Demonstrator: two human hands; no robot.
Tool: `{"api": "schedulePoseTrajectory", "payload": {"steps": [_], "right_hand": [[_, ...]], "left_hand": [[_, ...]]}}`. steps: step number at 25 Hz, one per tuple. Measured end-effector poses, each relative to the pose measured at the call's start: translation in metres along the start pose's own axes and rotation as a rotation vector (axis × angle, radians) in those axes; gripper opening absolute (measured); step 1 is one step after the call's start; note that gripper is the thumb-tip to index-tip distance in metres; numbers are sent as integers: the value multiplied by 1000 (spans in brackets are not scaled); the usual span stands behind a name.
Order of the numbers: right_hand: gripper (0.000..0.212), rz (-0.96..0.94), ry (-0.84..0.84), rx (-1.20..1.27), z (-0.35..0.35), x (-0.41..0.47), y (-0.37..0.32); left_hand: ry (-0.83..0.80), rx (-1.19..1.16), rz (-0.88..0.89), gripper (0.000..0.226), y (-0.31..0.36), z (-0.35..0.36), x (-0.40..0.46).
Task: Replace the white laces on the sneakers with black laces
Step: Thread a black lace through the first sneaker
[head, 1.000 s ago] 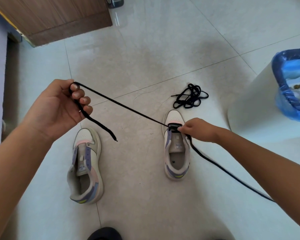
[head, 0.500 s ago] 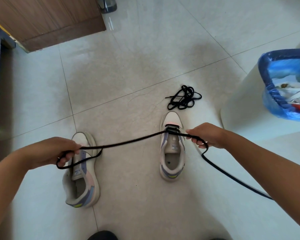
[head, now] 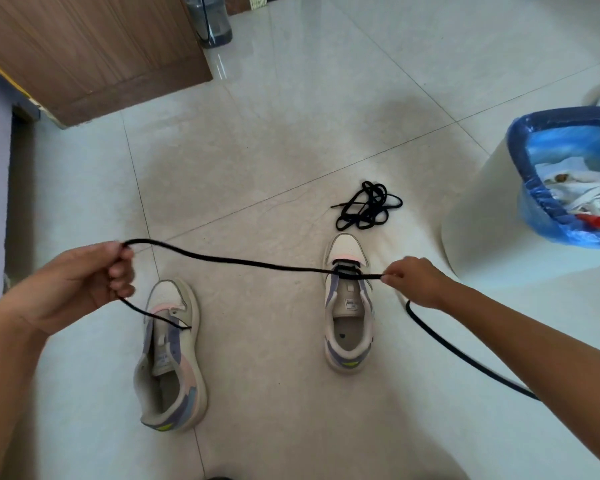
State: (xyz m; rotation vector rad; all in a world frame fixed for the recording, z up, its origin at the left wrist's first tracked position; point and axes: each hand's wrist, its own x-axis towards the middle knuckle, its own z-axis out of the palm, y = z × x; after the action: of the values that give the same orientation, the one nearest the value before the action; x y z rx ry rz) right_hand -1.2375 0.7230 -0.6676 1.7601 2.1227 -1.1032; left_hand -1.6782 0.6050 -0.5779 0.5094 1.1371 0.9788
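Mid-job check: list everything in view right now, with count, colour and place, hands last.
sneakers: 2, cream with purple and pink panels; left one unlaced, right one near the bin.
black lace in use: 1, threaded through the right sneaker's front eyelets, both ends held.
spare black lace: 1, bundled on the floor beyond the right sneaker.
bin: 1, white with blue liner, far right; white laces inside.
wooden door: 1, brown, top left.
water jug: 1, grey, top centre.
left hand: grips one lace end.
right hand: pinches the lace beside the right sneaker.
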Motion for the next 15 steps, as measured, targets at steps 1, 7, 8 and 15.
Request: {"api": "schedulePoseTrajectory", "payload": {"steps": [1, 7, 8, 15], "right_hand": [[31, -108, 56, -81, -2, -3, -16], [36, -901, 114, 36, 0, -37, -170], [25, -989, 240, -25, 4, -35, -176], [33, -491, 390, -234, -35, -2, -124]], "left_hand": [[33, 206, 4, 21, 4, 21, 0], [-87, 577, -72, 45, 8, 129, 11], [-74, 582, -60, 48, 6, 130, 13], [-49, 592, -141, 48, -19, 89, 6]]}}
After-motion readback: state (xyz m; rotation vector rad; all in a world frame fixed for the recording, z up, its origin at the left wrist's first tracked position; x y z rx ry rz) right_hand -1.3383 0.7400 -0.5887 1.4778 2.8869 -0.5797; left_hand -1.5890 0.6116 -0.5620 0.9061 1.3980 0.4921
